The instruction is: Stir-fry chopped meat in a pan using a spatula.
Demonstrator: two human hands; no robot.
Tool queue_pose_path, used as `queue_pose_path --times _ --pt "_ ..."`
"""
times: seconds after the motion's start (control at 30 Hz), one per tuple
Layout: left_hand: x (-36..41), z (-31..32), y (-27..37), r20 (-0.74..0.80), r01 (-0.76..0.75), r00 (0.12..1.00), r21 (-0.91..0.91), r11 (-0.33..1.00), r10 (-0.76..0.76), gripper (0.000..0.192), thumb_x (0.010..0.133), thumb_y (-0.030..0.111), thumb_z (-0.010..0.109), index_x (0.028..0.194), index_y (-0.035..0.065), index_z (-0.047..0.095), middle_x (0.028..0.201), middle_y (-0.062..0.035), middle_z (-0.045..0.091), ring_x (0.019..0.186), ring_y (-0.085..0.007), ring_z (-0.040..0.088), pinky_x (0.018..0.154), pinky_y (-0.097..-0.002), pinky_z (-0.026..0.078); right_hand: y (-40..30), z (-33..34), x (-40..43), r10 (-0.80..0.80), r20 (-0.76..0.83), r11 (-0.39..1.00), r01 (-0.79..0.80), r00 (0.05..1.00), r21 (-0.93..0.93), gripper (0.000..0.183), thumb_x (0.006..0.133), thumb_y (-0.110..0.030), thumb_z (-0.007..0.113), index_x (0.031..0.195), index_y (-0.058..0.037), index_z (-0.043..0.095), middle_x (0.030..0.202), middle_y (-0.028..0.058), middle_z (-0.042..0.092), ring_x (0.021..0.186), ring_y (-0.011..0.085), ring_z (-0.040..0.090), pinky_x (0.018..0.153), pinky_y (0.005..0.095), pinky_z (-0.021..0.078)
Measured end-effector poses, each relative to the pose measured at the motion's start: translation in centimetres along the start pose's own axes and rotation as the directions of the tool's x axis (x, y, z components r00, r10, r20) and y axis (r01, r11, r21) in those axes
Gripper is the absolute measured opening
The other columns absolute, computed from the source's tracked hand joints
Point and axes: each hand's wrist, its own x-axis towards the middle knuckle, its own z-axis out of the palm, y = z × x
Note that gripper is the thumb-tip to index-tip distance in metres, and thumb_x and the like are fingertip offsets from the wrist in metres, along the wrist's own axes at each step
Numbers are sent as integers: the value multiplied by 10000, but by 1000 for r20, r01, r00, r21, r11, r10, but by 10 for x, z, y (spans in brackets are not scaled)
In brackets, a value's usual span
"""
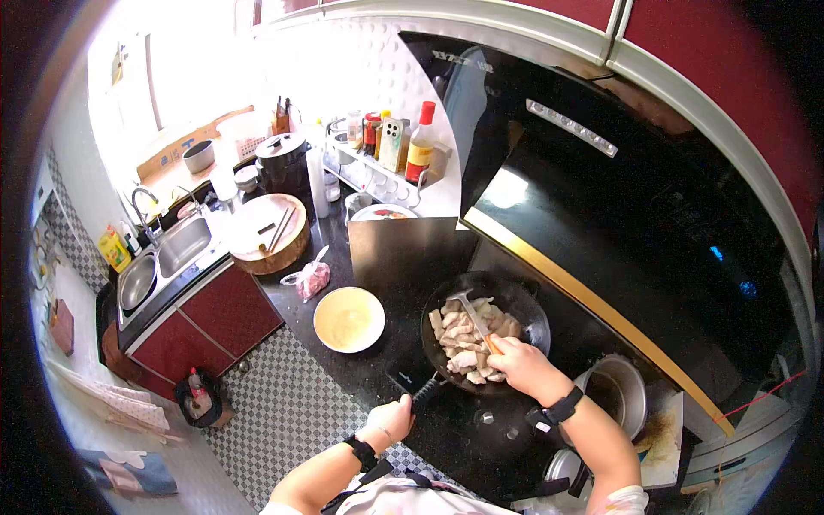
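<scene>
A dark wok [515, 290] sits over the hob before me, with pale pieces of meat [460, 338] heaped in it. My right hand [524, 364] is closed around the wooden handle of a metal spatula [477, 315]. The spatula's head rests among the meat at the far side of the pile. My left hand [389, 418] grips the end of the wok's black handle [426, 389]. To the left of the wok stands a wide bowl [349, 320], cream-coloured inside; what lies at its bottom is unclear.
A metal splash guard [409, 251] stands behind the wok. The range hood [605, 257] overhangs the right side, above a metal pot [615, 393]. A plastic bag of meat [313, 280] lies near a round wooden chopping block [257, 235] holding chopsticks [281, 230]. A double sink [183, 248] is farther left.
</scene>
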Motion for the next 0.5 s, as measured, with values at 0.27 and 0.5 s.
queue_pose_path --times 0.27,0.5 --pt "-2 -2 0 14 2 1000 -9 1000 -2 272 926 258 570 1002 11 485 757 -207 680 710 -401 681 626 -496 540 -45 -19 -13 -127 19 990 127 992 -64 56 764 -72 603 817 -58 614 1087 142 591 894 301 630 701 396 563" --pt "-5 8 0 16 -14 1000 -10 1000 14 286 927 275 572 1029 23 485 760 -203 685 714 -404 685 622 -506 543 -58 -8 -22 -200 -15 970 196 980 -142 111 807 -99 604 725 -33 567 1051 147 576 815 259 614 653 348 572"
